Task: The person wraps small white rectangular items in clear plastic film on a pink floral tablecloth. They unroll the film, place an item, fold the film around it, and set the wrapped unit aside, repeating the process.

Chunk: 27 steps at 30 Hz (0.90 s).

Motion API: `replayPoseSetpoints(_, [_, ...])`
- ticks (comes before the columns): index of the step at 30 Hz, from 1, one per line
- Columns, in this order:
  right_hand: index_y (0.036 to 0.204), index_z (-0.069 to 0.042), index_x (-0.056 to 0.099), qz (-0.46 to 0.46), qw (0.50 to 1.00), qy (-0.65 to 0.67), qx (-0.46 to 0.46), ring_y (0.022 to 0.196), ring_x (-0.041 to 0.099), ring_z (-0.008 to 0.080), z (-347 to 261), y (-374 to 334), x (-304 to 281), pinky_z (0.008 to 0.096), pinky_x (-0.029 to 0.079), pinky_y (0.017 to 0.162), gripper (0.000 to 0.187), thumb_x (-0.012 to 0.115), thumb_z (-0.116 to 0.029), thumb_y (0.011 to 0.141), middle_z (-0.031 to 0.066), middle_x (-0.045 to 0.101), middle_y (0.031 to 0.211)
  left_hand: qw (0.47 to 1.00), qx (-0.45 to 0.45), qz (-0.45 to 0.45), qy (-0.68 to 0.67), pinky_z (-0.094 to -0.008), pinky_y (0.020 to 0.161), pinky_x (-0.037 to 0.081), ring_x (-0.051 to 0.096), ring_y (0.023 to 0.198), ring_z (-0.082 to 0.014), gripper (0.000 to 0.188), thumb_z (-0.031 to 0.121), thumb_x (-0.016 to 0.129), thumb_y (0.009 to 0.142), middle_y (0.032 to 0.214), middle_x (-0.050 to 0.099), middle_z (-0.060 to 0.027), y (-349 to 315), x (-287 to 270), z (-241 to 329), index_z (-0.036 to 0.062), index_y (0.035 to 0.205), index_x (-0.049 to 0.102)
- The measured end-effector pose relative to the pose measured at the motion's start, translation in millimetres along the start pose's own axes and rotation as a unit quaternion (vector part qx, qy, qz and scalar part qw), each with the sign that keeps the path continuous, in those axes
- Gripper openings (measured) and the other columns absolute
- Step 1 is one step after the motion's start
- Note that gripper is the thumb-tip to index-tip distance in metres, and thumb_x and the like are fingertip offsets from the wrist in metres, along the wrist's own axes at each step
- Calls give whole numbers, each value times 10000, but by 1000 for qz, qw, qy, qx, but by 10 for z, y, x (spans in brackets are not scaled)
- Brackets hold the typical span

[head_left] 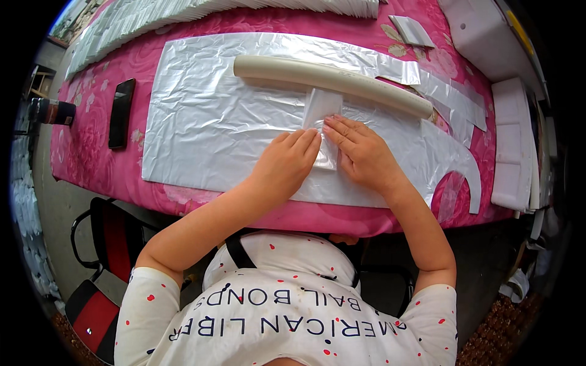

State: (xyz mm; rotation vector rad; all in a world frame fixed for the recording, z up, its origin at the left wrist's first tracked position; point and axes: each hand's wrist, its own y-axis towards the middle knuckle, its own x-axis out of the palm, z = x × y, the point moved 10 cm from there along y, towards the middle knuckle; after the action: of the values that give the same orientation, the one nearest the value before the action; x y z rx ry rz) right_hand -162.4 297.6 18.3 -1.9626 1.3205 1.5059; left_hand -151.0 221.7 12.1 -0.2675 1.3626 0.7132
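A narrow folded packet of white, translucent plastic film (322, 105) lies on a large silvery-white plastic sheet (201, 122). Both hands rest on this packet. My left hand (287, 160) lies along its left side, fingers stretched out flat and close together; its thumb is hidden. From the right, my right hand (363, 152) lays its extended fingers across the packet, the fingertips of the two hands almost meeting. Just beyond the packet, a long beige tube (329, 79) lies across the sheet. The sheet's right end has a curved cut-out with a narrow strip around it.
A pink flowered cloth (91, 146) covers the table. A black phone (122, 114) and a dark jar (54, 112) are at the left. Rows of folded white plastic (183, 13) line the far edge; another folded packet (412, 32) sits far right. White foam boxes (511, 143) stand right.
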Motion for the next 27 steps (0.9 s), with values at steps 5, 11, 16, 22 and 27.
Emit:
replayPoseSetpoints(5, [1030, -31, 624, 38, 998, 38, -15, 1044, 554, 261, 0, -21, -62, 360, 456, 884, 356, 620, 3, 675, 84, 610, 1094, 997, 44, 25, -61, -361, 833, 464, 595, 970, -270, 433, 57, 589, 685, 1123, 593, -135, -57, -73, 0, -7, 1111, 558])
replayPoseSetpoints(11, [949, -69, 652, 26, 993, 111, -31, 892, 579, 231, -320, -255, -28, 334, 479, 771, 283, 651, -4, 674, 41, 636, 972, 986, 78, 11, -147, -375, 852, 450, 583, 1002, -267, 544, 77, 635, 650, 1162, 578, -143, -410, -120, 177, 2, 1176, 521])
replayPoseSetpoints(16, [897, -68, 667, 37, 983, 170, 64, 795, 582, 233, -158, -267, -37, 322, 478, 688, 190, 628, -15, 719, 49, 648, 869, 966, -53, -10, -254, -381, 851, 437, 576, 1004, -262, 579, 61, 644, 695, 1094, 612, -131, -360, -83, -23, 17, 1246, 474])
replayPoseSetpoints(22, [825, -8, 659, -17, 866, 326, 380, 561, 583, 165, 278, -357, 217, 284, 444, 556, 195, 553, -169, 858, 69, 610, 648, 877, -291, -32, -381, -289, 660, 480, 636, 724, -199, 563, 83, 612, 809, 830, 669, -119, -231, 147, -511, 3, 1319, 389])
replayPoseSetpoints(27, [777, 6, 635, -68, 799, 378, 462, 540, 594, 106, 499, -367, 400, 250, 400, 492, 295, 544, -253, 886, 35, 577, 627, 888, -306, 12, -344, -268, 605, 475, 617, 615, -172, 610, 99, 631, 801, 748, 663, -120, -152, 141, -624, -46, 1325, 355])
